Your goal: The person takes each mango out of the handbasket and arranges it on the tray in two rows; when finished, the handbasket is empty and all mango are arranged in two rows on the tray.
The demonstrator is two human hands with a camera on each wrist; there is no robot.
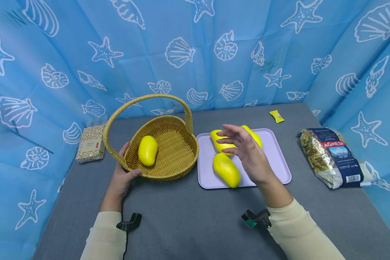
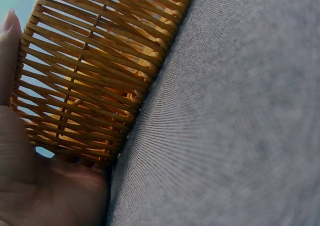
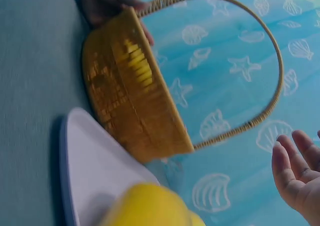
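My left hand (image 1: pixel 121 180) grips the left side of a wicker basket (image 1: pixel 173 153), thumb at the rim and fingers along its outer wall. One yellow mango (image 1: pixel 147 150) lies inside the basket, toward its left. In the left wrist view, the palm sits against the woven wall (image 2: pixel 95 71). Over a pale lilac tray (image 1: pixel 277 169), my right hand (image 1: pixel 251 159) hovers with fingers loosely extended, holding nothing. On that tray lie a front mango (image 1: pixel 226 170), a back-left mango (image 1: pixel 218 142) and a back-right mango (image 1: pixel 255 137); the hand partly hides the back ones.
A bag of grains (image 1: pixel 91 143) lies left of the basket. An AGNESI pasta bag (image 1: pixel 333 159) is at the far right, and a small yellow packet (image 1: pixel 277 116) sits behind the tray. A blue shell-patterned curtain (image 1: pixel 201 54) encloses the grey table (image 1: pixel 182 224).
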